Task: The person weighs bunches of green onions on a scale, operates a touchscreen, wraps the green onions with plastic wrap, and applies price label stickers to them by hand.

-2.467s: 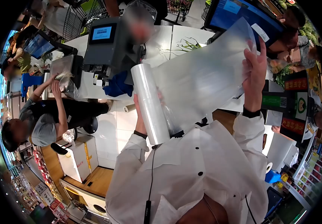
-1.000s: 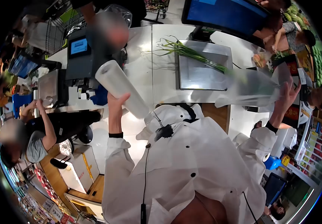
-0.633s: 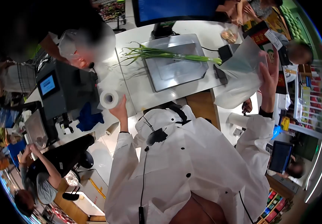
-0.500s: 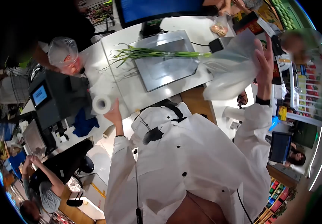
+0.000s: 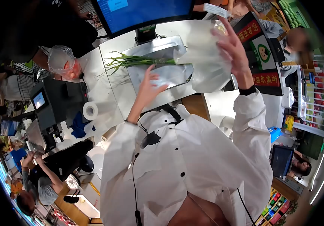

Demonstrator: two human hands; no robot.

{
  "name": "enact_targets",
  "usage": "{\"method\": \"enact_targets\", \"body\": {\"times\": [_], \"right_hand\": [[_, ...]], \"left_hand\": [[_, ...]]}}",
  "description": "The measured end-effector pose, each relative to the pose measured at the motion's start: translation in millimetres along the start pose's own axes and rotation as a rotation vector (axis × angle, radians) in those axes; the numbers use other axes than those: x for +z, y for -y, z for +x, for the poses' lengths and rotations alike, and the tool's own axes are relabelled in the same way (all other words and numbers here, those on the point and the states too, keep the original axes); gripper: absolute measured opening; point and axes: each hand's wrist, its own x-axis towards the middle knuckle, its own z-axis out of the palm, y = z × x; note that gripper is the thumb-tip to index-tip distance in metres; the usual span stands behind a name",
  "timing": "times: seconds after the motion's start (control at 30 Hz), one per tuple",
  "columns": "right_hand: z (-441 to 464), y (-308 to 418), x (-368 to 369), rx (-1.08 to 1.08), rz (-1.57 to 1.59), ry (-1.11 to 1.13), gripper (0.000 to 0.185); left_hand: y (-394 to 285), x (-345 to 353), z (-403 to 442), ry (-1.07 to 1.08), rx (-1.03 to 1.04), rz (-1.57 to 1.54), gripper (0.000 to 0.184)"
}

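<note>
- On the metal plate (image 5: 165, 80) atop the white desk (image 5: 111, 101): a bundle of green stalks (image 5: 143, 60), lying flat, long axis running side to side, stringy ends fanned leftward past the plate's edge, gathered end pointing right.
- Just short of the bundle, on the near side: the left hand (image 5: 148, 88), clearly the nearer of the two, grip bare, fingers apart and directed away from the body at the middle of the stalks. Cannot tell contact from a narrow gap at the fingertips.
- Farther right, raised above the desk: the right hand (image 5: 235, 52), grip clamped on a translucent plastic bag (image 5: 205, 71), index finger stretched out, with a white label (image 5: 215, 9) by its tip.
- Between right hand and bundle: the hanging bag, in line with the gathered end and overlapping it in view. Cannot tell inside from behind.
- Beyond the plate, a monitor (image 5: 143, 17); well off to the left, a white roll (image 5: 96, 109).
</note>
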Motion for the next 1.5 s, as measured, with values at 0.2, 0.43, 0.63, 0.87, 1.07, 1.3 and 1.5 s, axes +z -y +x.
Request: {"method": "enact_targets", "body": {"times": [0.2, 0.43, 0.63, 0.87, 1.07, 1.3, 1.5], "right_hand": [[14, 10, 42, -0.329, -0.345, 0.49, 0.072], [-34, -45, 104, -0.466, -0.782, 0.827, 0.075], [-64, -93, 112, -0.66, -0.959, 0.746, 0.071], [-81, -96, 94, -0.537, -0.726, 0.473, 0.063], [-41, -40, -25, -0.736, -0.816, -0.236, 0.069], [92, -60, -82, -0.534, -0.832, -0.297, 0.057], [124, -99, -85, -0.785, -1.05, -0.545, 0.067]], "left_hand": [[-50, 18, 94, 0.377, -0.221, -0.656, 0.065], [-19, -34, 136, 0.27, -0.533, -0.447, 0.053], [-9, -23, 108, 0.473, -0.622, 0.183, 0.047], [1, 33, 102, 0.685, -0.612, 0.007, 0.041], [-28, -26, 99, 0.733, -0.359, -0.295, 0.031], [-33, -31, 97, 0.394, 0.107, 0.521, 0.019], [48, 4, 145, -0.173, 0.308, 0.369, 0.02]]}}
